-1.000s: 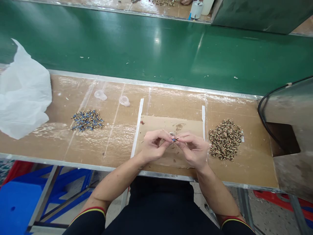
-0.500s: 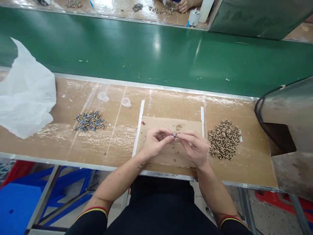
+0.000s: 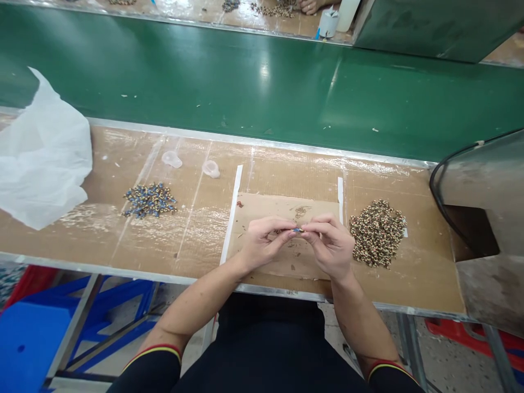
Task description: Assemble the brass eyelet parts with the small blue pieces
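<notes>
Between my two hands, over a cardboard sheet (image 3: 282,267), is a small blue-and-brass part (image 3: 297,230). My left hand (image 3: 265,240) pinches its left end between thumb and fingertips. On its other end, the fingers of my right hand (image 3: 333,245) are closed in a pinch. Fingertips cover much of the part, so its exact kind does not show. To the right lies a heap of small brass-coloured parts (image 3: 379,233). Off to the left is a smaller pile of blue-and-brass parts (image 3: 150,200).
Crumpled white sheeting (image 3: 45,155) covers the table's left end. Two clear plastic cups (image 3: 210,168) stand near the back edge. Beyond runs a green belt (image 3: 204,82). A metal housing with a black cable (image 3: 436,188) bounds the right. Across the belt, another person's hand (image 3: 310,6) shows.
My fingertips have shifted on the small part, which now lies more level between both hands. My right hand's fingers are curled more closely around its end. The view has tilted slightly.
</notes>
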### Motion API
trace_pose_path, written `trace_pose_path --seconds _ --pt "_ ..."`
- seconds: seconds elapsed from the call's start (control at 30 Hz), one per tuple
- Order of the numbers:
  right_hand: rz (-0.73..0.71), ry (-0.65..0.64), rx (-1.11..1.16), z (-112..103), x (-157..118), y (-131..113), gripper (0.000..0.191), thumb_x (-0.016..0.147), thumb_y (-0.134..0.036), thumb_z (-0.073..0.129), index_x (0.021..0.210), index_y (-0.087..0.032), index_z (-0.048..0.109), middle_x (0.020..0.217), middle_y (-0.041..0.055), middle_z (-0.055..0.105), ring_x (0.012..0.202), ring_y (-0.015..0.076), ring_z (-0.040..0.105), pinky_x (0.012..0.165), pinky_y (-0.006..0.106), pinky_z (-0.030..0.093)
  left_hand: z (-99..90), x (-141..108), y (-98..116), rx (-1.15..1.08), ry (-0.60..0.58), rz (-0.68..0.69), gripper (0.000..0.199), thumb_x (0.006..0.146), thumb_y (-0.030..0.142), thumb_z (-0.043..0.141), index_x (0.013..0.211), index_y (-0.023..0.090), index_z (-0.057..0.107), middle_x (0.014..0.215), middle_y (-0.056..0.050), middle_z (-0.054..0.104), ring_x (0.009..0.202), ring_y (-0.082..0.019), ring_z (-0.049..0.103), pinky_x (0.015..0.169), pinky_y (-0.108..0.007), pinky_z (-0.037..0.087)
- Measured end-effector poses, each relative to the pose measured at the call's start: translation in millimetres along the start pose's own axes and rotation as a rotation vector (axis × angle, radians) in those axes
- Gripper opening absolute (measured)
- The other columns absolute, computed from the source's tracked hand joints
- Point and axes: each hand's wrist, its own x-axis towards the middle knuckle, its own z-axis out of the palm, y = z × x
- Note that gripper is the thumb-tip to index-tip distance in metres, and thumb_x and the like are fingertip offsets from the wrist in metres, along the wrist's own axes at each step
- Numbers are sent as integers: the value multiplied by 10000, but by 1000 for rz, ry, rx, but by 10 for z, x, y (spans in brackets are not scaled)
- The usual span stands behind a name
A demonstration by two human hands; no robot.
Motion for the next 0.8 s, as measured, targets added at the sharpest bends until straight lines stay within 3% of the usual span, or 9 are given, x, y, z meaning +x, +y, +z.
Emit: trace_pose_path --seconds 0.37,0.8 --pt "77 -82 126 -4 32 -60 37 893 -257 757 869 -260 785 752 15 707 619 137 603 540 280 515 60 -20 -10 25 88 214 106 908 130 715 976 204 748 857 -52 807 776 -171 779 714 -278 646" --pt "100 -160 278 7 7 -69 64 924 -292 747 887 -254 783 795 39 771 746 179 736 666 310 623 119 -44 -34 94 154 386 73 959 177 659 1003 208 708 771 -35 758 672 -153 722 619 -257 606"
